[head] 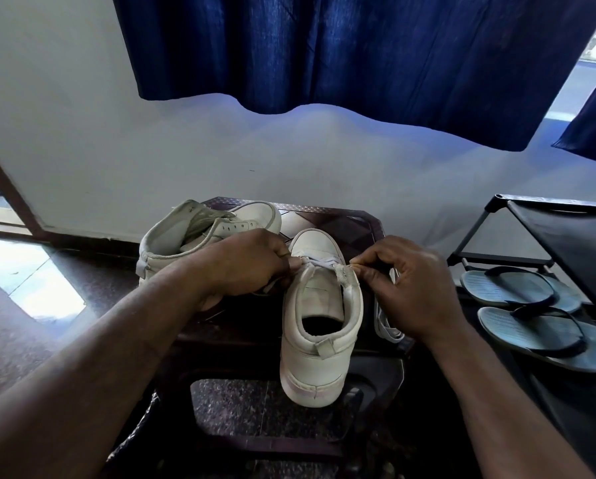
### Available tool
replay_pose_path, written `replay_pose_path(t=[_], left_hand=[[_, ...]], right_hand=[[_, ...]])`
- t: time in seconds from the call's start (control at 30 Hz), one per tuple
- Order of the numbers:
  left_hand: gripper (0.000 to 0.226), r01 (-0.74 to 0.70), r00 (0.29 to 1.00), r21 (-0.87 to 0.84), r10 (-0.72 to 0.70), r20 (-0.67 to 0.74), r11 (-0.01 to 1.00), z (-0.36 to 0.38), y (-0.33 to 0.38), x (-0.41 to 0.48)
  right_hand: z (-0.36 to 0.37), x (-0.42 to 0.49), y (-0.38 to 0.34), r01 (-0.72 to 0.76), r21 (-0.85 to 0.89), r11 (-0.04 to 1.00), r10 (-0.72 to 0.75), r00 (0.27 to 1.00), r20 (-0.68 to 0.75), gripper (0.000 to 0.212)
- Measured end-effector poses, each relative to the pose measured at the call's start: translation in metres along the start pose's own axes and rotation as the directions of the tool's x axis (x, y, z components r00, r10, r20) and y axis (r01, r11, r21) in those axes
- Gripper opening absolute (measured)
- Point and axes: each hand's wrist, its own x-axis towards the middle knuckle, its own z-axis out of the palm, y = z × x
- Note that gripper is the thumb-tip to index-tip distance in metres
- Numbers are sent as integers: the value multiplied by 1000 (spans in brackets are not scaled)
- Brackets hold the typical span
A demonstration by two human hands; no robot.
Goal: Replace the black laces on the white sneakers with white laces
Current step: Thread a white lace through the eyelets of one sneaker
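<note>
Pointing toe away, heel nearest, sneaker (320, 340), fingers (366, 272) pinching white lace (324, 262)

Home: blue curtain (324, 46), shoe rack (566, 229), sandals (517, 288)

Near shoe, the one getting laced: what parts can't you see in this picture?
Head view only:
- The near sneaker: side eyelets, covered by the left hand and right hand.
- The white lace: which holes it passes through, too small and blurred.
- The far sneaker: its near side, behind the left hand.
</note>
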Motion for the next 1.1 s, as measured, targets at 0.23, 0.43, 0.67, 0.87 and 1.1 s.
replay_pose_path(t=[0.23, 0.43, 0.67, 0.87, 1.1], left_hand=[[44, 26, 1000, -105, -26, 6, 994, 1, -6, -3], [47, 22, 999, -88, -19, 39, 996, 1, -1, -2], [45, 14, 999, -215, -2, 55, 977, 5, -1, 1], [40, -1, 999, -232, 12, 42, 973, 7, 2, 3], [23, 73, 997, -280, -65, 37, 957, 10, -4, 7]], right_hand=[[4, 2, -9, -408, 403, 819, 333, 910, 246, 18], [19, 8, -18, -537, 223, 814, 462, 830, 312, 49], [23, 13, -17, -593, 326, 736, 475, 796, 375, 46], [21, 12, -16, -583, 349, 734, 484, 809, 333, 39], [11, 9, -22, -540, 289, 790, 498, 841, 212, 29]])
